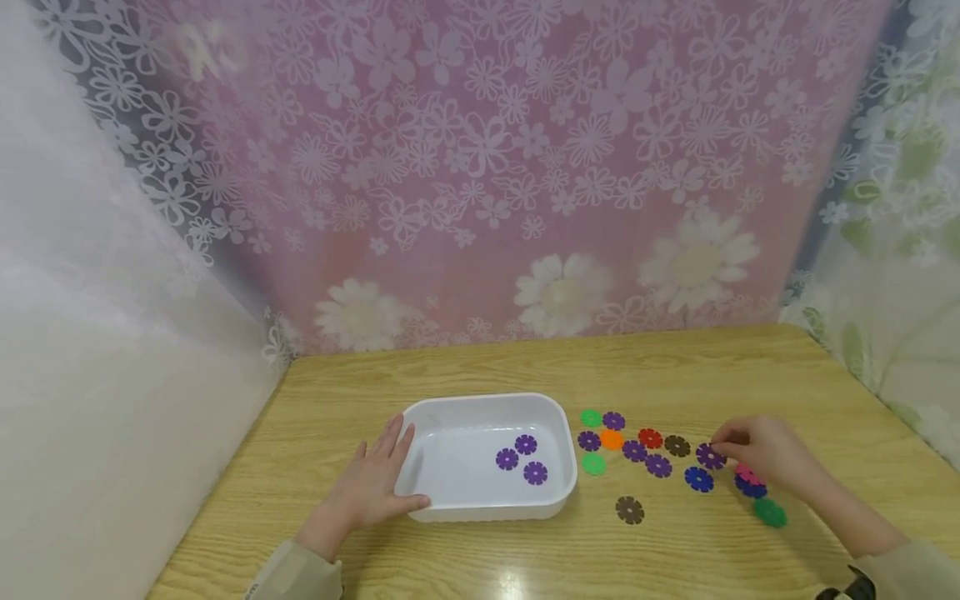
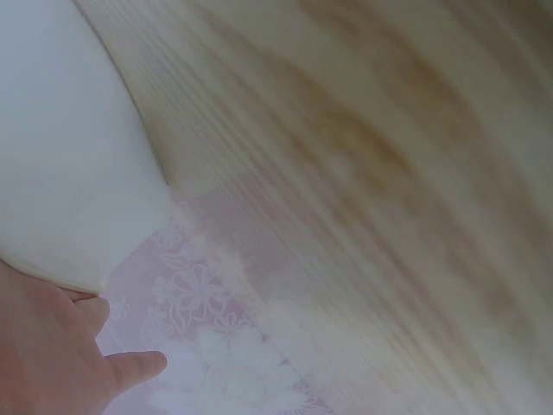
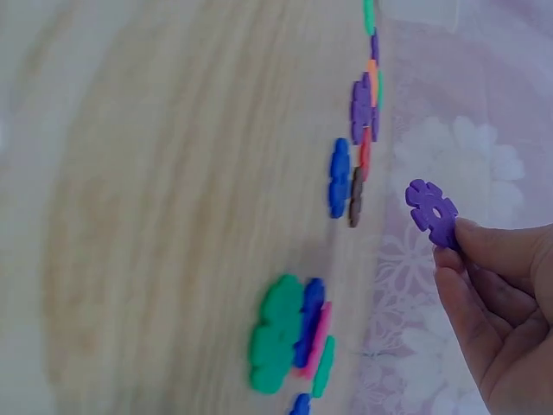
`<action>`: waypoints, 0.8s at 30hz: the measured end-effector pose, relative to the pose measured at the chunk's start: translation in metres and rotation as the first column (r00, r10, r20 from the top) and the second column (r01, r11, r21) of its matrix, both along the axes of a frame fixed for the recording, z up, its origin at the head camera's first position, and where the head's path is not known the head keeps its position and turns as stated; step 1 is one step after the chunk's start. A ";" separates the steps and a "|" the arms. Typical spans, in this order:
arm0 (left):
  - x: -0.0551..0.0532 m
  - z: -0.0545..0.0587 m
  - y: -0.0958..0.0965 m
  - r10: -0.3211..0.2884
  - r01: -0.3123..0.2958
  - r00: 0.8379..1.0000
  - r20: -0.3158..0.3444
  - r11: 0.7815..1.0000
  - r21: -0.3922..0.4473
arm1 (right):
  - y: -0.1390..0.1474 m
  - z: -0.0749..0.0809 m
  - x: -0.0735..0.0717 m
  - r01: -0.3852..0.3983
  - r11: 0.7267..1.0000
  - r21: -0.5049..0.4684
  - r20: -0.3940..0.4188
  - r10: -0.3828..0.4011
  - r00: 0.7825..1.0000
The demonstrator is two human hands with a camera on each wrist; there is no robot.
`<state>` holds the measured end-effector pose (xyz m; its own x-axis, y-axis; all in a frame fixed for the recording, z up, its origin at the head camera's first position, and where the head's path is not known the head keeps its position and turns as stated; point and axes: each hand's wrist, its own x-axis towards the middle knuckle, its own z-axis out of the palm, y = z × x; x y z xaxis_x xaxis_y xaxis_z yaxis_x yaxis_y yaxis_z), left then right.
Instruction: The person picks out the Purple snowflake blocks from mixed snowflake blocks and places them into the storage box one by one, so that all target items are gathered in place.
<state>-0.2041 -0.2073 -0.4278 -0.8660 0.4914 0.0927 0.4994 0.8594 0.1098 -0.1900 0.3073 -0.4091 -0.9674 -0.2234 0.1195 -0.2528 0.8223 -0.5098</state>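
Note:
My right hand [image 1: 765,450] pinches a purple snowflake disc [image 3: 432,212] between thumb and fingertips, lifted off the table in the right wrist view. In the head view that disc appears at the right end of a scatter of discs. My left hand [image 1: 371,487] rests on the left side of a white plastic basin [image 1: 487,514], fingers along the rim and thumb at the front edge. Inside the basin lie three purple discs [image 1: 536,473]. Beneath and beside my right hand are a pink disc [image 1: 750,474], a dark blue one [image 1: 752,489] and a green one [image 1: 770,512].
Between basin and right hand lie several more discs, among them an orange disc [image 1: 612,439], a red disc [image 1: 650,438] and a blue disc [image 1: 699,479]. One brown disc [image 1: 630,510] sits nearer the front. A floral curtain [image 1: 480,208] hangs behind the wooden table [image 1: 420,367].

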 end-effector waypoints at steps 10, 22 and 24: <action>0.000 0.002 0.000 -0.003 0.003 1.000 -0.013 1.000 0.007 | -0.022 0.018 -0.011 0.013 1.000 -0.018 -0.072 -0.014 0.997; 0.002 0.004 0.001 -0.004 0.004 1.000 -0.014 1.000 -0.002 | -0.070 0.019 -0.029 -0.004 0.991 -0.133 -0.064 -0.004 0.998; 0.002 0.004 0.001 -0.005 0.005 1.000 -0.019 1.000 -0.004 | -0.080 0.019 -0.033 -0.003 0.987 -0.161 -0.054 -0.006 0.998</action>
